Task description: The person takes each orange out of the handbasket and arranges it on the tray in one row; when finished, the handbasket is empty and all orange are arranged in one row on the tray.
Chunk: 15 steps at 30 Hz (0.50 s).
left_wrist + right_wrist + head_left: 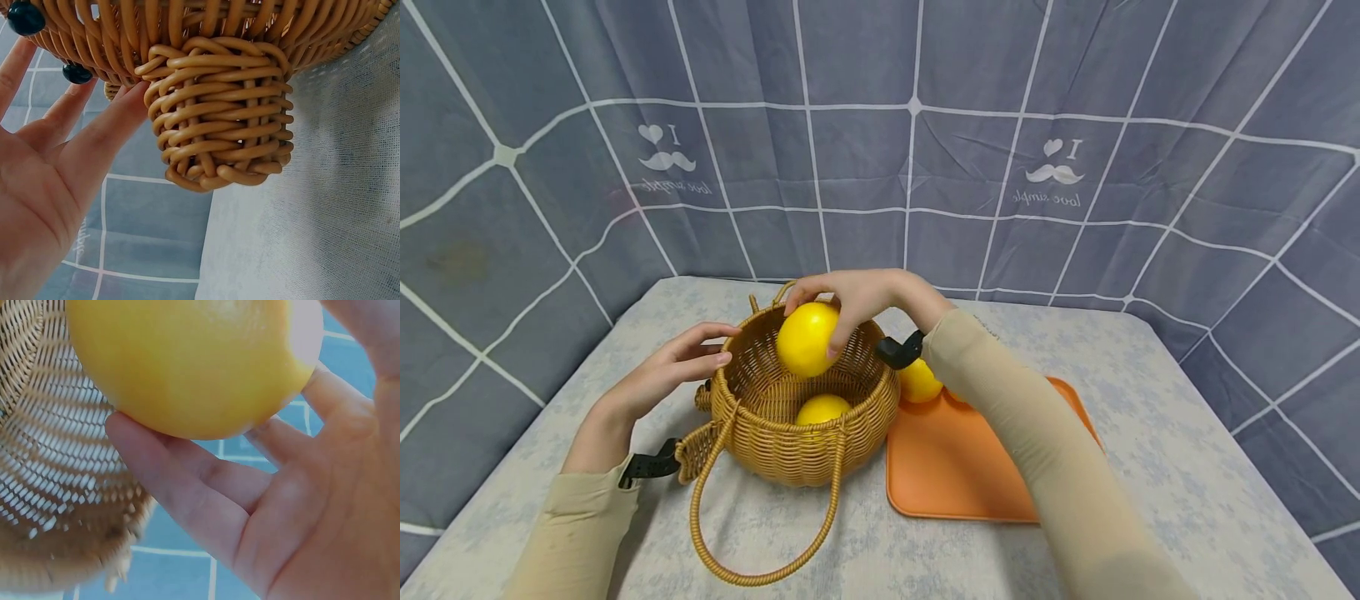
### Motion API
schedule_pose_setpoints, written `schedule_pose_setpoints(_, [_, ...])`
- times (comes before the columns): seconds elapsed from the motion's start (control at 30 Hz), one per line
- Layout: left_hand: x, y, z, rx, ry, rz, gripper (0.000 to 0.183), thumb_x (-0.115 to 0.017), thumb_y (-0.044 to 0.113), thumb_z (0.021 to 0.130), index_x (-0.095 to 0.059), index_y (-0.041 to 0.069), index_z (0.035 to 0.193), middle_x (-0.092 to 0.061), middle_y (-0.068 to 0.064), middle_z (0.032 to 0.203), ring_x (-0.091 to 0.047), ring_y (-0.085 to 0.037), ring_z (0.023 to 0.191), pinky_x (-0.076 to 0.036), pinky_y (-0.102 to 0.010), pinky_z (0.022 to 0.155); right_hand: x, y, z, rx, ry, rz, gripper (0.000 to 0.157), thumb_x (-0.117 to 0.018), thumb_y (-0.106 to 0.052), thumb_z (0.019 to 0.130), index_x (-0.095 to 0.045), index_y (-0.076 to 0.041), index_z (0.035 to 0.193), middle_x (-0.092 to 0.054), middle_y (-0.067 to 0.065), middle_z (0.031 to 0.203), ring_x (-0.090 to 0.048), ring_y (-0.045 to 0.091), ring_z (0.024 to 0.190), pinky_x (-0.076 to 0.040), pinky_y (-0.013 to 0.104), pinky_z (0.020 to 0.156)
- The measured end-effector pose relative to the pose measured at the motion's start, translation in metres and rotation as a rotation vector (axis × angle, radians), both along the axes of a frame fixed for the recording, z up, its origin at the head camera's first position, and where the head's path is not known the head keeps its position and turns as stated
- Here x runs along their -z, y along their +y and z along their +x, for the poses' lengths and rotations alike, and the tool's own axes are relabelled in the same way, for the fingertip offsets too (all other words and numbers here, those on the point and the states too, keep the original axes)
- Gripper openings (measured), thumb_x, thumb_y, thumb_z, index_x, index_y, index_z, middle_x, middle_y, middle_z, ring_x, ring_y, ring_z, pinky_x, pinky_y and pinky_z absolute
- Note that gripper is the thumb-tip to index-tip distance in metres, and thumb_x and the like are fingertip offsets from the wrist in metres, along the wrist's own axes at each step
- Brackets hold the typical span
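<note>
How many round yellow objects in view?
3 visible: first object held by the right hand, second object in the basket, third object on the orange tray. Right sleeve may hide more.

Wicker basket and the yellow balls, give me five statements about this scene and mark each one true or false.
1. The right hand holds a yellow ball. True.
2. A second ball lies inside the basket. True.
3. The tray is orange. True.
4. The basket stands on the tray. False: it stands on the table, beside the tray.
5. The left hand holds a ball too. False: the left hand is at the basket's rim, holding no ball.
</note>
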<state>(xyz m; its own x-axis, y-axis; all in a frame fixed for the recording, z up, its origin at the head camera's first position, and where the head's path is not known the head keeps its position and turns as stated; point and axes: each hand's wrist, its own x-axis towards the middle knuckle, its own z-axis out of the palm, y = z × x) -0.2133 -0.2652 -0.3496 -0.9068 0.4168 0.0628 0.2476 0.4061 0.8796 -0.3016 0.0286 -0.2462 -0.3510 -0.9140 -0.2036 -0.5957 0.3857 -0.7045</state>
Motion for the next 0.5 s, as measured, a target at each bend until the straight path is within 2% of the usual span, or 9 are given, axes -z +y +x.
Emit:
schedule_pose_setpoints(0.23, [0.0,0.0,0.001,0.004,0.011,-0.005,0.043,-0.049,0.023,0.099,-0.038,0.014,0.139,-0.044,-0.014,0.13,-0.049,-0.019,0.105,-0.042,-0.042,0.081,-0.01,0.03,-0.004,0.049,0.007,-0.1,0.067,-0.084,-0.012,0.066,-0.05,-0.014,0.124,-0.046,0.001,0.128,-0.049,0.02,0.108,-0.045,0.034,0.088])
schedule_pose_setpoints(0.5, [-0.001,0.001,0.002,0.006,0.028,-0.01,0.043,-0.048,0.023,0.099,-0.038,0.014,0.139,-0.043,-0.016,0.129,-0.049,-0.019,0.102,-0.041,-0.041,0.077,-0.011,0.078,-0.008,0.137,-0.089,-0.261,0.067,-0.083,-0.006,0.068,-0.047,-0.011,0.125,-0.045,0.005,0.129,-0.057,0.032,0.1,-0.048,0.043,0.084])
